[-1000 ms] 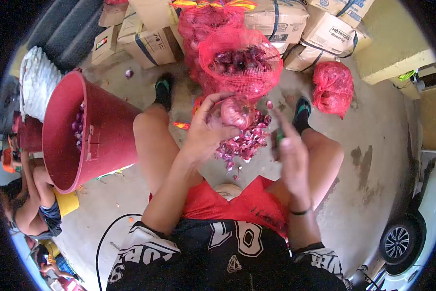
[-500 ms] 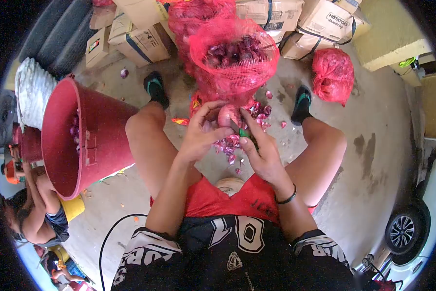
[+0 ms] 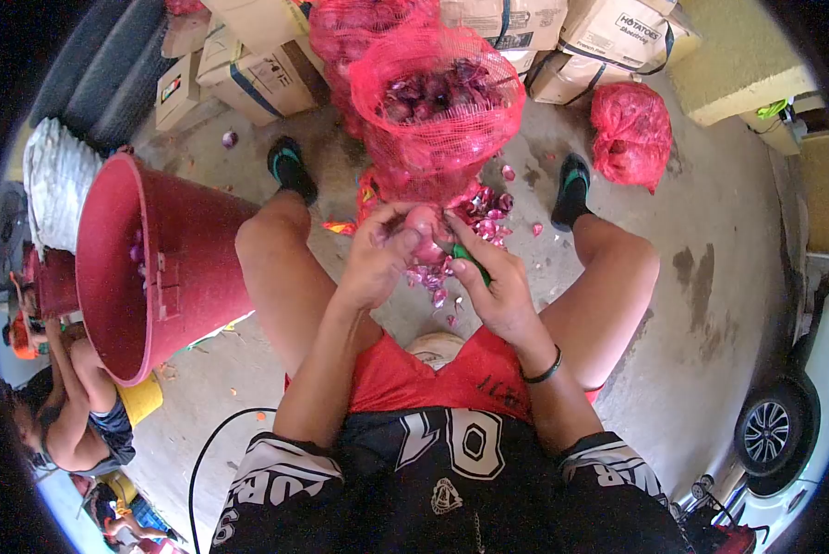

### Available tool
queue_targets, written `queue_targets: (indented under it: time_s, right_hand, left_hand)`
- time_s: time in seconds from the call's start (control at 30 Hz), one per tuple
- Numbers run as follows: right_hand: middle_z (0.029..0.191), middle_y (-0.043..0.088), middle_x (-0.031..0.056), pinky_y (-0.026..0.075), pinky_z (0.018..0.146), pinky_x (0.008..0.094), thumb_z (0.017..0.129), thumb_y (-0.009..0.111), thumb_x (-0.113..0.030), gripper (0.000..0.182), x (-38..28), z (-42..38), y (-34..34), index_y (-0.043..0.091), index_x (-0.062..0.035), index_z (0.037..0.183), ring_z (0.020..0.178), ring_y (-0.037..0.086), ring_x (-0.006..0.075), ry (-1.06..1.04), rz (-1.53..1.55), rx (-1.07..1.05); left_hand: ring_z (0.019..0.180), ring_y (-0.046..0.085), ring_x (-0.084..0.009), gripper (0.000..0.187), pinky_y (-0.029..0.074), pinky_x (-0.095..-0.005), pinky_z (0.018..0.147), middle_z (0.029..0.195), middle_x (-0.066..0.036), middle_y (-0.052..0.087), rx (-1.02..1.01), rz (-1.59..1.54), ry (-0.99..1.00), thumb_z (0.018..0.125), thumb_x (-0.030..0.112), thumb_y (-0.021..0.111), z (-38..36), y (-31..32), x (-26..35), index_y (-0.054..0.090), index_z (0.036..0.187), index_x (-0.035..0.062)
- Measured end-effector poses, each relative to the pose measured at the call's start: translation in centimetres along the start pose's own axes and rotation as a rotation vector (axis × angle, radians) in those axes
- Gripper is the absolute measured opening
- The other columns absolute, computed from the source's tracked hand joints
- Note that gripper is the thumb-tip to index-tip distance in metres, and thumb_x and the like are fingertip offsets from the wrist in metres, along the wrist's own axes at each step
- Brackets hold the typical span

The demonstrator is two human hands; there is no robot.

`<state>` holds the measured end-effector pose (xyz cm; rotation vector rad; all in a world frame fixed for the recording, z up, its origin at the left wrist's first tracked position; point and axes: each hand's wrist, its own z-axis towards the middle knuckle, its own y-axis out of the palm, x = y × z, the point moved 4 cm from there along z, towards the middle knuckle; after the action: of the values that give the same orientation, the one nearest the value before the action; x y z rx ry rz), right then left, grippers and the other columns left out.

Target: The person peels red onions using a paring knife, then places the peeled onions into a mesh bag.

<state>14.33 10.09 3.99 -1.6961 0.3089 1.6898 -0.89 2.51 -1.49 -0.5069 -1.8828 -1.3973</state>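
Near the net bag, the left hand clamps an onion; the right hand grips a knife against it.

Pink round onion partly hidden by left hand; green-handled knife partly covered by right hand. Large red plastic bucket's wall hides most contents. Pale car, brown cardboard boxes cut off.

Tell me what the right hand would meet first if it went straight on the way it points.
The right hand would first meet the pink onion in the left hand; its green-handled knife seems to touch it, though depth there is unclear.
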Motion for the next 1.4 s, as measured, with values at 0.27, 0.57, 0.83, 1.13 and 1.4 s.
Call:
queue_targets:
  time_s: [0.27,0.57,0.83,1.13,1.4]
  right_hand:
    - [0.100,0.066,0.0216,0.051,0.081,0.0342,0.090,0.061,-0.011,0.042,0.7,-0.1,0.4,0.054,-0.0004,0.130,0.087,0.066,0.0278,-0.111,-0.046,0.132]
    - [0.098,0.066,0.0204,0.050,0.078,0.0322,0.089,0.061,-0.010,0.043,0.9,-0.1,0.2,0.054,-0.0005,0.130,0.082,0.065,0.0240,0.015,0.031,0.109]
    - [0.083,0.061,0.0032,0.047,0.063,0.0258,0.098,0.054,-0.021,0.039,2.6,-0.8,1.1,0.054,-0.0029,0.132,0.069,0.055,0.0119,0.260,0.560,0.062]
    - [0.075,0.050,-0.0028,0.031,0.046,0.0192,0.100,0.049,-0.032,0.043,2.9,-1.4,1.7,0.050,-0.0086,0.136,0.054,0.039,0.0052,0.405,0.849,0.013]
    - [0.076,0.053,-0.0042,0.031,0.044,0.0184,0.102,0.046,-0.029,0.037,3.5,-0.2,-1.1,0.054,-0.0099,0.132,0.053,0.041,0.0031,0.413,0.897,0.218]
  left_hand:
    - [0.100,0.062,-0.0183,0.035,0.051,-0.0320,0.089,0.108,-0.008,0.062,0.012,-0.171,-0.171,0.089,0.016,0.065,-0.2,0.5,-0.3,0.054,0.118,-0.0019]
    - [0.101,0.058,-0.0138,0.040,0.047,-0.0286,0.090,0.109,-0.005,0.060,-0.049,0.380,0.203,0.078,0.002,0.071,0.4,1.0,1.4,0.055,0.115,-0.0010]
    - [0.106,0.062,-0.0234,0.050,0.053,-0.0365,0.090,0.120,-0.013,0.059,-0.164,-0.040,-0.145,0.087,0.017,0.067,0.4,0.0,0.5,0.047,0.128,-0.0019]
    - [0.112,0.058,-0.0226,0.053,0.051,-0.0382,0.092,0.123,-0.010,0.058,-0.028,0.221,-0.086,0.084,0.011,0.069,1.2,0.2,0.6,0.047,0.131,0.0032]
    - [0.106,0.058,-0.0168,0.045,0.048,-0.0311,0.093,0.115,-0.008,0.061,-0.124,0.175,-0.049,0.081,0.004,0.071,1.1,0.5,0.7,0.053,0.123,0.0014]
